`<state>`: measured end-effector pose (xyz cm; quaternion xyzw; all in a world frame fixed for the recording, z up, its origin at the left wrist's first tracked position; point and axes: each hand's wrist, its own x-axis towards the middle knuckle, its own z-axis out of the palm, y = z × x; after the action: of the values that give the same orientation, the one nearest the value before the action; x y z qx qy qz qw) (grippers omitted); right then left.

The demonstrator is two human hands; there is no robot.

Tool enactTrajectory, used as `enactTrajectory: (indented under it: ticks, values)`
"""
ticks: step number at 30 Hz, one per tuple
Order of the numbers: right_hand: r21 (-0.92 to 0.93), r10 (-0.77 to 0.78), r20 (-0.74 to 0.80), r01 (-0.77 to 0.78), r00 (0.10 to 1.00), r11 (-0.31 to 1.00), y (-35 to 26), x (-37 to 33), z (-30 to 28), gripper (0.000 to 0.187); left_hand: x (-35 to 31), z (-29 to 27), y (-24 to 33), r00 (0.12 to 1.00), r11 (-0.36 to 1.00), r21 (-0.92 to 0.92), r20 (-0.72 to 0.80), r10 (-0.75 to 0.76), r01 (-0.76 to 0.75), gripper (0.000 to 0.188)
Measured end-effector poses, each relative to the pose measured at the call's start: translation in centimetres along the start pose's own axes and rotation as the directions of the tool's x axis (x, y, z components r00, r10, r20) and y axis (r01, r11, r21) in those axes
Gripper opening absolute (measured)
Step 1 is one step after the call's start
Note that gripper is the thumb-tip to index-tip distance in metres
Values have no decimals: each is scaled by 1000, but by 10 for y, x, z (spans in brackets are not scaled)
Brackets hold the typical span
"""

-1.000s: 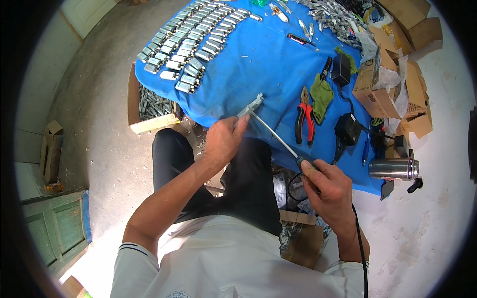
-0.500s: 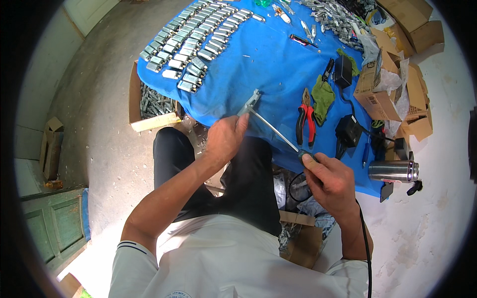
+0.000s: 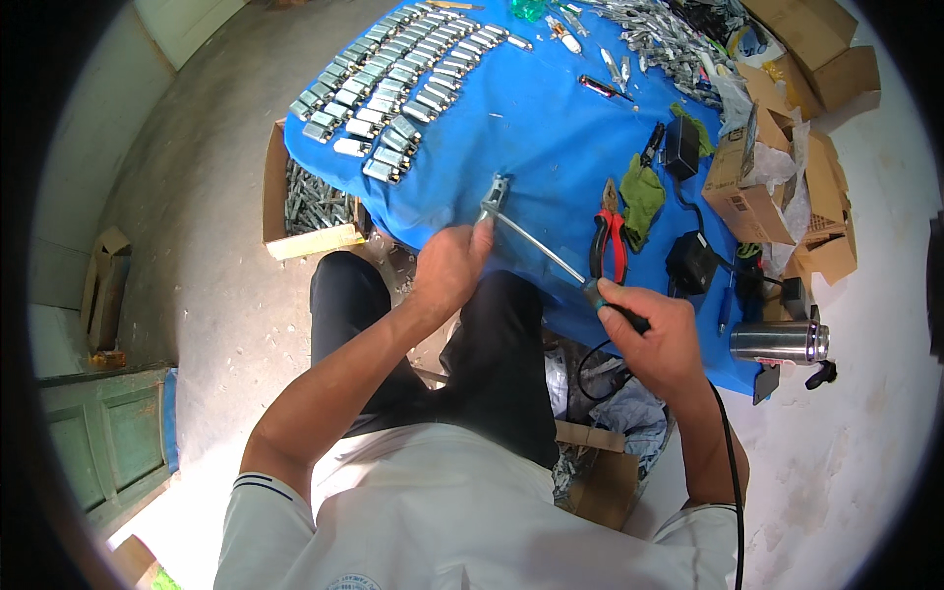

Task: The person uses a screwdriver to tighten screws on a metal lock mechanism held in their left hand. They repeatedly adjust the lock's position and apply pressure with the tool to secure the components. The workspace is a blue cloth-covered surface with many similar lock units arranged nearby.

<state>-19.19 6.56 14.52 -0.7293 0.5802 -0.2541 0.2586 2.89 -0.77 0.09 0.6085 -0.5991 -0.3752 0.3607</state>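
Note:
My left hand is closed on a small silver-grey metal piece, holding it over the near edge of the blue-covered table. A screwdriver with a long thin metal shaft and dark handle sits in the grip of my right hand. Its tip meets the metal piece just beyond my left fingers; the exact contact is too small to make out. Right of the shaft lie pliers with red and black handles, beside a green cloth.
Rows of silver metal pieces cover the table's far left. A heap of metal parts lies far right, near cardboard boxes. Black adapters with cables and a steel flask line the right side. A parts box stands left.
The metal piece has turned more upright in my left hand. My right hand has shifted its grip on the screwdriver, showing more of the handle. The view has moved slightly.

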Motion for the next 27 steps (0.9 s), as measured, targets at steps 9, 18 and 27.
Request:
enactTrajectory:
  ticks: [9, 18, 27]
  values:
    - [-171, -128, 6, 127, 992, 977, -13, -13, -16, 22, -6, -6, -4, 998, 999, 29, 52, 22, -23, 56]
    - [-557, -302, 165, 341, 939, 757, -30, -10, -14, 32, -6, -4, -2, 999, 999, 33, 40, 35, -36, 57]
    - [-682, -289, 390, 485, 874, 546, -67, 7, -18, 36, -7, 3, -3, 999, 1000, 20, -34, 11, -11, 58]
